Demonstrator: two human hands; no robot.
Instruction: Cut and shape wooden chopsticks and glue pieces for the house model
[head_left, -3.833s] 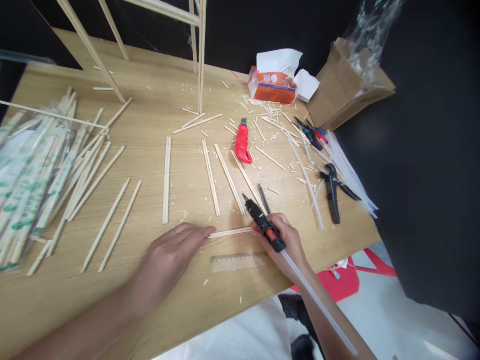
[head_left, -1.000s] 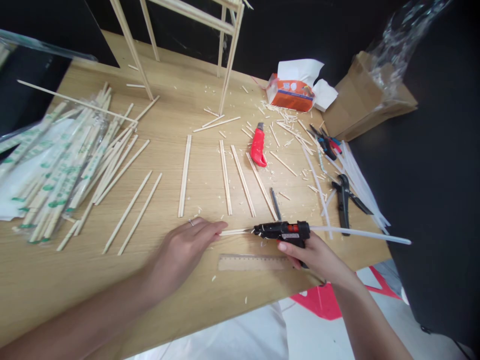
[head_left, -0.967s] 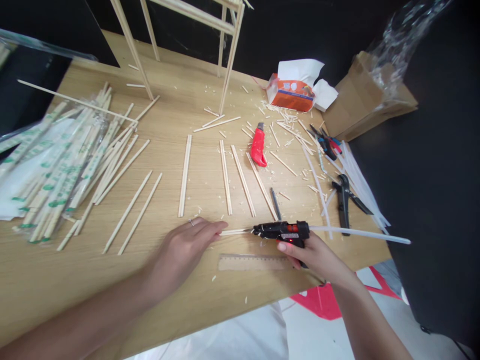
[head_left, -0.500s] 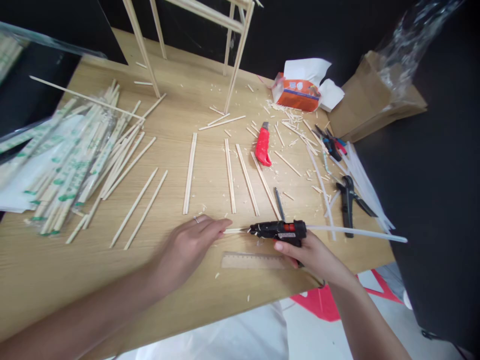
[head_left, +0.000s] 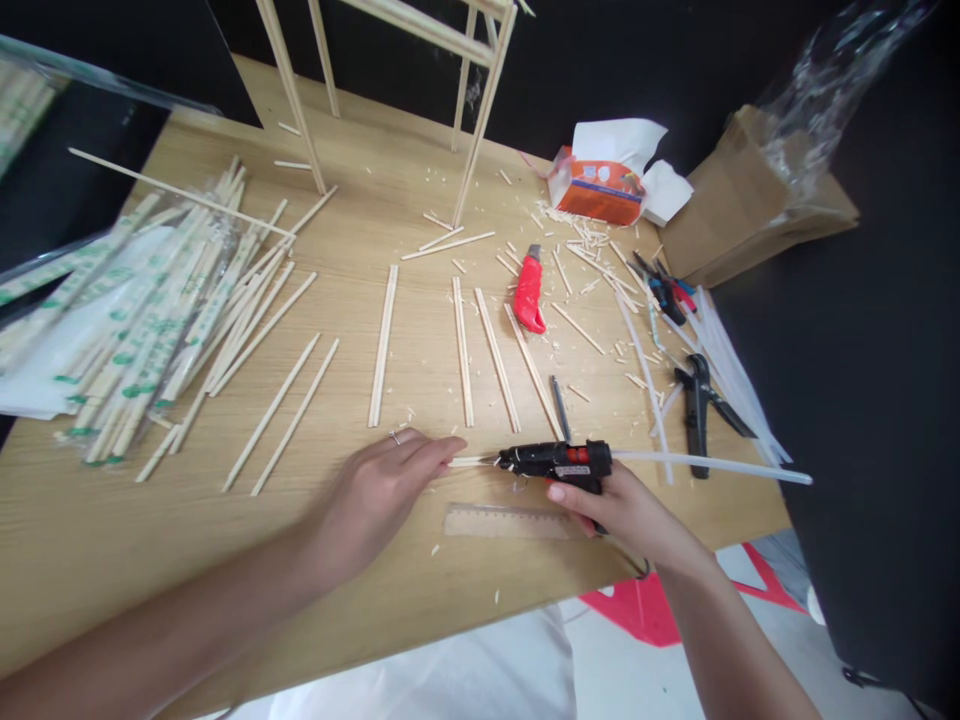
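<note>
My right hand (head_left: pixel 619 505) is wrapped round the grip of a black hot glue gun (head_left: pixel 555 460), with a long translucent glue stick (head_left: pixel 712 463) sticking out of its back end. The nozzle points left and meets the end of pale wooden sticks (head_left: pixel 469 462). My left hand (head_left: pixel 390 485) pinches these sticks between thumb and fingers, and most of their length is hidden by the hand. A clear ruler (head_left: pixel 502 521) lies just below the gun. Beyond the hands, several joined stick pairs (head_left: pixel 461 350) lie side by side on the wooden table (head_left: pixel 225 560).
At the back stands a stick frame (head_left: pixel 480 130). Bagged chopsticks (head_left: pixel 150 320) lie at left. A red cutter (head_left: pixel 529 292), tissue box (head_left: pixel 598 185), paper bag (head_left: pixel 742 210), pliers (head_left: pixel 660 290), black clamp-like tool (head_left: pixel 697 410) and wood scraps spread over the right side.
The view has shifted slightly, so the table items sit a little further right. Both hands, the glue gun and the held sticks keep nearly the same places.
</note>
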